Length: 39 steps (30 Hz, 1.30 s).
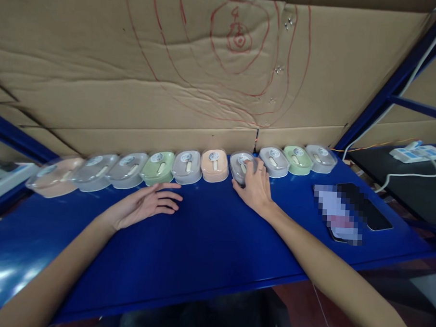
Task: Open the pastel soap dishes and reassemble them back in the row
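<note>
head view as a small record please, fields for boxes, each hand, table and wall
boxes: ten in a row; six grey, two green, two peach
left hand: open, in front of the row, holding nothing
right hand: fingers on a grey box; grip unclear
table: blue
wall: cardboard, marked with red rings

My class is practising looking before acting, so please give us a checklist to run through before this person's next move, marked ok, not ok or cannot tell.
1. Right hand on a container: ok, fingers over the grey container right of the middle peach one.
2. Grip firm: cannot tell; the hand hides part of the contact.
3. Left hand free: ok, open, near the left-hand green container.
4. Both hands on the grey container: not ok, only the right.
5. Dark phone-like slab apart from hands: ok, to the right.
</note>
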Motion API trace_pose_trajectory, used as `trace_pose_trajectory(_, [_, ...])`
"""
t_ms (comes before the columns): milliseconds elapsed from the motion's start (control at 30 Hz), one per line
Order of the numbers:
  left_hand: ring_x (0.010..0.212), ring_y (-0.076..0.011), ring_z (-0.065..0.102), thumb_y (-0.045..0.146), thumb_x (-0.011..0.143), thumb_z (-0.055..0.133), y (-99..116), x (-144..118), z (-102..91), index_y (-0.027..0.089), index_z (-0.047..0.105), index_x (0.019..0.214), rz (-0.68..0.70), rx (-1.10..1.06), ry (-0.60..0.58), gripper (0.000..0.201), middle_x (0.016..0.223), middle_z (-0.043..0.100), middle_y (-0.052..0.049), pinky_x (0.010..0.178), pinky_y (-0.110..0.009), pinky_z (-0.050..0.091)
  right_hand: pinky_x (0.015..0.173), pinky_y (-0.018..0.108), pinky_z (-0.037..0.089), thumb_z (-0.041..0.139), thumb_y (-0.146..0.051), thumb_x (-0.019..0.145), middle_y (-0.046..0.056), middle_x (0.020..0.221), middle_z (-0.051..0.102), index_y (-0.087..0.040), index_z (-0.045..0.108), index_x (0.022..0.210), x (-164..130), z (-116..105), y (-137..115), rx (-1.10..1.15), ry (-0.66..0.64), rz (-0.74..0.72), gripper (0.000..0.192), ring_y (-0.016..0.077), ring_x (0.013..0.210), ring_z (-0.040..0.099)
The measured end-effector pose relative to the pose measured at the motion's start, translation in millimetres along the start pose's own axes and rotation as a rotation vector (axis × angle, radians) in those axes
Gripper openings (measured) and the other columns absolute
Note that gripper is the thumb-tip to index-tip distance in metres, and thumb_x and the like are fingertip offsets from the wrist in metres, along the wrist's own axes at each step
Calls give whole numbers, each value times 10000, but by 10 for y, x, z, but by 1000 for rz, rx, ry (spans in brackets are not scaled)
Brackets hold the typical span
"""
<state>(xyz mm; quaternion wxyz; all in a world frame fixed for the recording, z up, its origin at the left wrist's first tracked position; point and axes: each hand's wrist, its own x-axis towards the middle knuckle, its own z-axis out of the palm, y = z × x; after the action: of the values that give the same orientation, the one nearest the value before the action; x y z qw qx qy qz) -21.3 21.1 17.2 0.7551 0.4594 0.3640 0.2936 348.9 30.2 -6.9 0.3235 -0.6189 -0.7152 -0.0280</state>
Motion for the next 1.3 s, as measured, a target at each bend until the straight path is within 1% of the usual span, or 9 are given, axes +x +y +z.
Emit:
trace_pose_trajectory(133, [1062, -324, 783, 491, 1067, 650, 2, 5, 12, 156, 691, 1446, 4, -4, -6, 507, 1278, 779, -200, 929, -422, 671, 1044, 698, 512, 719, -412, 930, 321, 1565, 396, -161, 474, 1459, 7, -19, -15, -35, -41, 20, 635, 510, 1318, 558])
trace_pose_trajectory(267, [1057, -323, 785, 487, 1064, 661, 6, 7, 20, 154, 698, 1432, 1, -8, -1, 498, 1270, 783, -198, 921, -418, 672, 1093, 687, 482, 722, -434, 944, 326, 1624, 344, -147, 401, 1590, 11, -32, -30, -77, -70, 36, 776, 508, 1357, 541])
trace_pose_trajectory(367, [1053, -317, 786, 489, 1063, 663, 12, 3, 25, 153, 695, 1432, -2, -12, 3, 500, 1266, 786, -194, 918, -411, 676, 1107, 669, 469, 709, -448, 962, 321, 1655, 312, -156, 366, 1641, 12, -49, -41, -111, -104, 40, 815, 496, 1371, 536])
trace_pose_trajectory(567, [1054, -316, 788, 473, 1085, 624, 13, -3, 27, 143, 679, 1446, -1, -5, 9, 492, 1271, 784, -202, 918, -410, 679, 1081, 617, 466, 690, -463, 982, 308, 1651, 343, -178, 420, 1631, 16, -96, -64, -173, -139, 36, 758, 454, 1321, 559])
trace_pose_trajectory(800, [1054, -308, 791, 487, 1066, 661, 1, 6, 16, 158, 688, 1436, -1, 1, 5, 497, 1274, 785, -189, 917, -398, 682, 1025, 568, 451, 658, -465, 988, 311, 1623, 403, -151, 426, 1628, 26, -141, -87, -284, -132, -24, 750, 436, 1231, 584])
trace_pose_trajectory(933, [1044, -309, 792, 497, 1054, 677, -3, 17, 23, 159, 696, 1426, 5, 9, 2, 503, 1257, 790, -185, 912, -400, 683, 1017, 553, 438, 664, -483, 975, 298, 1573, 447, -152, 450, 1594, 30, -160, -90, -297, -131, -11, 734, 415, 1190, 594])
trace_pose_trajectory(1067, [1050, -311, 793, 507, 1049, 680, -6, 21, 32, 161, 699, 1422, 11, 26, 8, 509, 1259, 791, -186, 913, -396, 683, 1016, 552, 429, 651, -493, 977, 293, 1541, 468, -154, 453, 1582, 34, -168, -86, -300, -133, -13, 721, 415, 1185, 593])
trace_pose_trajectory(1300, [1046, -310, 796, 465, 1070, 657, -20, 9, 38, 157, 703, 1422, 38, 62, 17, 470, 1267, 785, -196, 911, -401, 684, 1008, 544, 437, 663, -538, 971, 288, 1532, 477, -162, 471, 1565, 37, -164, -85, -306, -124, -3, 729, 418, 1188, 597])
